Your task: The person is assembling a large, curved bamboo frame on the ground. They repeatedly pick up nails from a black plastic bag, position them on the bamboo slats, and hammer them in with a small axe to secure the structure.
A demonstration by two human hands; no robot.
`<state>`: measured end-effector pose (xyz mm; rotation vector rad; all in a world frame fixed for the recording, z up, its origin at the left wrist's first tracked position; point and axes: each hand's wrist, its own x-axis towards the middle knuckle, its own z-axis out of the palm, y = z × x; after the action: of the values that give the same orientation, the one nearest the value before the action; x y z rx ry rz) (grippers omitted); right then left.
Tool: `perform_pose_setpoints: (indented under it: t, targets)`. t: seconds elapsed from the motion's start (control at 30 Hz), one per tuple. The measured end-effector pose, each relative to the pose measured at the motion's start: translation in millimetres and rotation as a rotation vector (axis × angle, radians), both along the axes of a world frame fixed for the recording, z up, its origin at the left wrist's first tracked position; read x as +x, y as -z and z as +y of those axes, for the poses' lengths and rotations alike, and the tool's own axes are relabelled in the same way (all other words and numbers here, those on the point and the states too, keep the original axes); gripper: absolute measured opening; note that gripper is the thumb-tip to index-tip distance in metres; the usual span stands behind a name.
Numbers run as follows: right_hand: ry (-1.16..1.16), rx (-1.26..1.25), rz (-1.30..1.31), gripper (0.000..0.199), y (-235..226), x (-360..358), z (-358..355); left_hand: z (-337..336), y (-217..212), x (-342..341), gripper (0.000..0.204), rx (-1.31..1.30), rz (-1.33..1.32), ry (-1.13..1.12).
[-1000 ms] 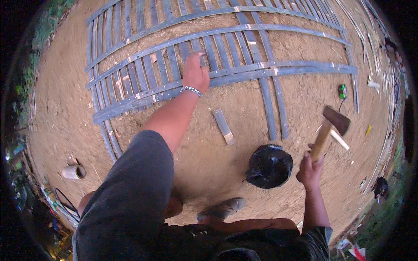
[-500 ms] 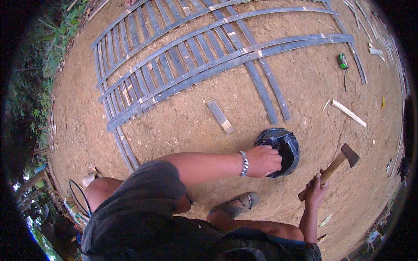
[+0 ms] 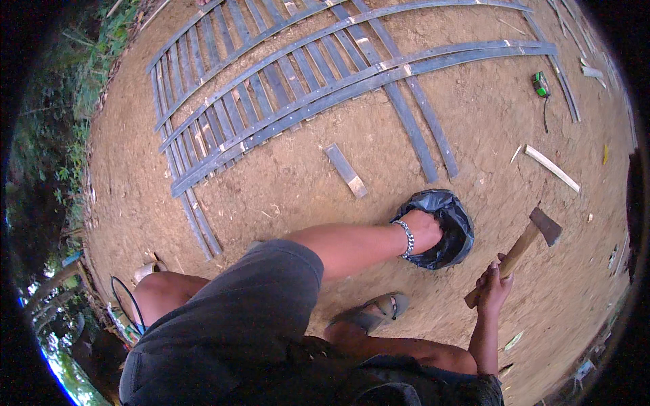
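My left hand (image 3: 424, 231), with a metal chain bracelet at its wrist, reaches into the mouth of a black plastic bag (image 3: 462, 237) that stands open on the ground. The bag's rim hides the fingers, and its contents do not show. In my right hand (image 3: 493, 289) is a hatchet (image 3: 518, 254), gripped by the lower part of its wooden handle. Its dark metal head points up and away to the right, clear of the bag.
A large lattice of dark split slats (image 3: 407, 70) lies on the bare earth ahead. A short slat piece (image 3: 345, 170) rests nearer me. On the right are a green tape measure (image 3: 540, 84) and a pale split stick (image 3: 552, 168). Greenery borders the left.
My left hand has gone from the bag's near rim down into its mouth. The hatchet stays in my right hand, held much as before. The view has shifted slightly.
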<state>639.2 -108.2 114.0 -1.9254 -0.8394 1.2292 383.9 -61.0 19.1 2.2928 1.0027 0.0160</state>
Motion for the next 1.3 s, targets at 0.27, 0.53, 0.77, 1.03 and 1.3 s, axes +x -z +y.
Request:
perform_pose_setpoints:
  t: [0.27, 0.53, 0.77, 1.03, 1.3]
  targets:
    - [-0.023, -0.048, 0.025, 0.033, 2.5, -9.2, 8.0, 3.0, -6.8, -5.0, 0.022, -0.036, -0.007, 0.018]
    - [-0.069, -0.067, 0.013, 0.032, 2.1, -25.8, 23.1, -1.1, -29.2, -7.8, 0.017, -0.032, -0.191, -0.098]
    - [-0.272, 0.026, 0.002, 0.040, 3.1, -36.0, 33.1, -40.8, -38.3, -73.5, 0.013, 0.079, -0.764, -0.362]
    - [-1.307, 0.289, -0.142, 0.070, 22.3, -124.5, 14.8, -24.9, -34.7, -254.2, 0.013, 0.116, -0.378, -1.429]
    - [-1.588, 0.246, -0.318, 0.070, 91.3, -203.4, -26.4, 21.6, -18.6, -377.1, 0.027, 0.465, -0.058, -1.062]
